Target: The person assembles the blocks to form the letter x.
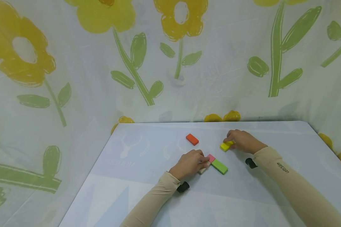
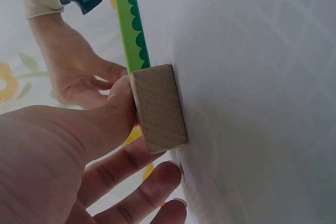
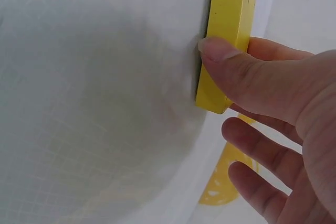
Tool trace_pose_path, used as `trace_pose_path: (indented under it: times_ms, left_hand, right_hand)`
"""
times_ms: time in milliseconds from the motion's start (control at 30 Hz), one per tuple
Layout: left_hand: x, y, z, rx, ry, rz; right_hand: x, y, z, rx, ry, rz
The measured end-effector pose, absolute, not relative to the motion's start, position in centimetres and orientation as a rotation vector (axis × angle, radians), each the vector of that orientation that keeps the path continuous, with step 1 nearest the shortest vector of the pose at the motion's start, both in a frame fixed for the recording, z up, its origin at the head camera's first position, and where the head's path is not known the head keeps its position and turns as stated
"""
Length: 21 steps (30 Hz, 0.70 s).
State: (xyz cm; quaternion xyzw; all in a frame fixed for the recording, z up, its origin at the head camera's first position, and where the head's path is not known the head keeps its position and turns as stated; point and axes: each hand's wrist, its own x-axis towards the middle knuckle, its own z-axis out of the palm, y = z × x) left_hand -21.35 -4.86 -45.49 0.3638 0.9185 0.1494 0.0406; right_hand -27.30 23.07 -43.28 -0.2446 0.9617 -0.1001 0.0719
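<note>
My left hand (image 1: pixel 189 163) pinches a plain wooden block (image 1: pixel 204 168) between thumb and fingers. In the left wrist view that wooden block (image 2: pixel 159 108) shows a bare grained face, low against the tabletop. Right by the fingertips lies a small pink block (image 1: pixel 211 157), partly covered by the hand. A longer green block (image 1: pixel 219 166) adjoins the pink one; its side has a scalloped darker green pattern. Farther back, my right hand (image 1: pixel 245 141) pinches a yellow block (image 1: pixel 226 146). Its thumb lies across the yellow block's (image 3: pixel 224 17) face, with fingers behind.
An orange-red block (image 1: pixel 192 139) lies on the white table (image 1: pixel 147 151) beyond the left hand. The table's far edge meets a flower-printed curtain (image 1: pixel 216 94). A dark device (image 1: pixel 183 187) sits at the left wrist, another dark device (image 1: pixel 251 163) at the right.
</note>
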Motion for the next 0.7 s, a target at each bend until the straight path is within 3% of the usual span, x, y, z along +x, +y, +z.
trace_pose_path:
  times_ms: [700]
  left_hand:
    - [-21.3, -4.8, -45.4, 1.087, 2.811, 0.47]
  right_hand:
    - [-26.3, 21.7, -42.5, -0.87, 2.912, -0.252]
